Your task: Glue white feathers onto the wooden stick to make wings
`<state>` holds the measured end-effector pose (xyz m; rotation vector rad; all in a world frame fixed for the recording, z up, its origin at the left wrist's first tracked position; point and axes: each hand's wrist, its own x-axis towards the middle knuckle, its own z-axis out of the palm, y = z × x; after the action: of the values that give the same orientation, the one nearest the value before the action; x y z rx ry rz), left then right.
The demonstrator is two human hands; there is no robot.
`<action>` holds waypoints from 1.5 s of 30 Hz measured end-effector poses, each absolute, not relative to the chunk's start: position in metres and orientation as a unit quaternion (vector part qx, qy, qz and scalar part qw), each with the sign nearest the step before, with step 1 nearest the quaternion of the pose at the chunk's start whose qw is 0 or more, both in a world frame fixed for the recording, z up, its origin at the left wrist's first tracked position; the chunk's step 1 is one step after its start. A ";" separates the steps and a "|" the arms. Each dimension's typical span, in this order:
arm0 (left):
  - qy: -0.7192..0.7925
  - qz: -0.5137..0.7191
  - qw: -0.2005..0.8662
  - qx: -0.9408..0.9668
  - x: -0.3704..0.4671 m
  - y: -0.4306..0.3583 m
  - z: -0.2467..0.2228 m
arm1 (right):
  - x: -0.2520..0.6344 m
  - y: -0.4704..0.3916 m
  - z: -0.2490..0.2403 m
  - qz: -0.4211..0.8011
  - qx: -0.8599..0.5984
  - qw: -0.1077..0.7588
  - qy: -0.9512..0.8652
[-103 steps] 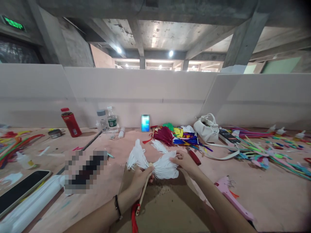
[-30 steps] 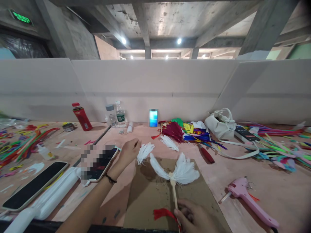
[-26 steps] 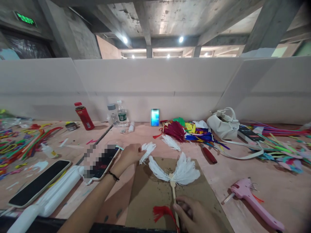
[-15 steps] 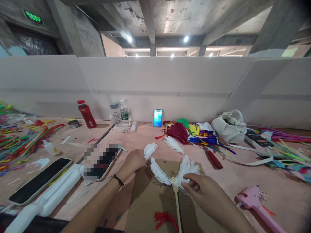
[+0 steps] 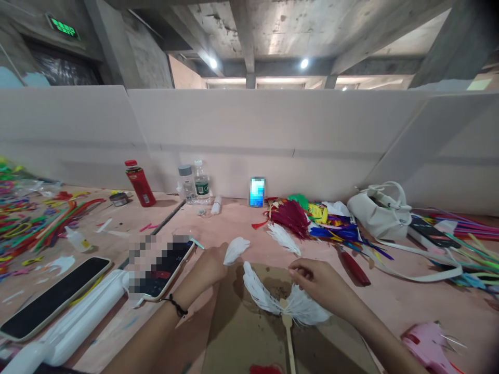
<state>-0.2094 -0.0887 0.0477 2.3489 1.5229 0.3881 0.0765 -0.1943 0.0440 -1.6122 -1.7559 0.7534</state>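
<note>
My left hand (image 5: 213, 264) is closed at the base of a loose white feather (image 5: 237, 250), which sticks out to the right of it; the fingertips are mostly hidden. My right hand (image 5: 315, 278) has its fingers curled in a pinch over the upper edge of the right-hand white feather cluster (image 5: 312, 307); what lies between the fingertips is hidden. That cluster and a left white feather cluster (image 5: 258, 291) spread like two wings from the head of a pale wooden stick (image 5: 287, 327). Under them lies a brown cardboard sheet (image 5: 241, 332). Red fringe (image 5: 265, 369) shows at the bottom edge.
Another white feather (image 5: 284, 239) lies behind, before a maroon bundle (image 5: 290, 217). To the right are a red-handled tool (image 5: 354, 267), a white bag (image 5: 380, 213) and a pink glue gun (image 5: 427, 348). Phones (image 5: 56, 296), bottles (image 5: 140, 184) and colourful strips (image 5: 66, 223) occupy the left.
My right hand has moved up and away from the cluster's inner part, and the right cluster now lies lower and flatter. My left hand has shifted slightly left with its feather. The view has shifted a little.
</note>
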 end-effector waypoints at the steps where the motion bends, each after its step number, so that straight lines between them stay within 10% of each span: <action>1: 0.530 0.165 0.166 0.815 -0.209 -0.087 0.049 | 0.076 -0.194 0.041 0.294 -0.609 0.330 -0.658; 6: 0.480 0.293 0.249 0.789 -0.189 -0.092 0.055 | 0.064 -0.199 0.034 0.326 -0.579 0.422 -0.616; 12: 0.288 0.376 0.601 0.644 -0.158 -0.132 0.036 | 0.029 -0.207 0.035 0.473 -0.457 0.520 -0.545; 45: 0.310 0.308 0.622 0.650 -0.151 -0.149 0.029 | 0.029 -0.209 0.029 0.446 -0.536 0.510 -0.504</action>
<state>-0.1513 -0.1494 0.0286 1.4921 0.7112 0.7074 0.0294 -0.2092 0.0293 -1.2905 -1.2140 1.0747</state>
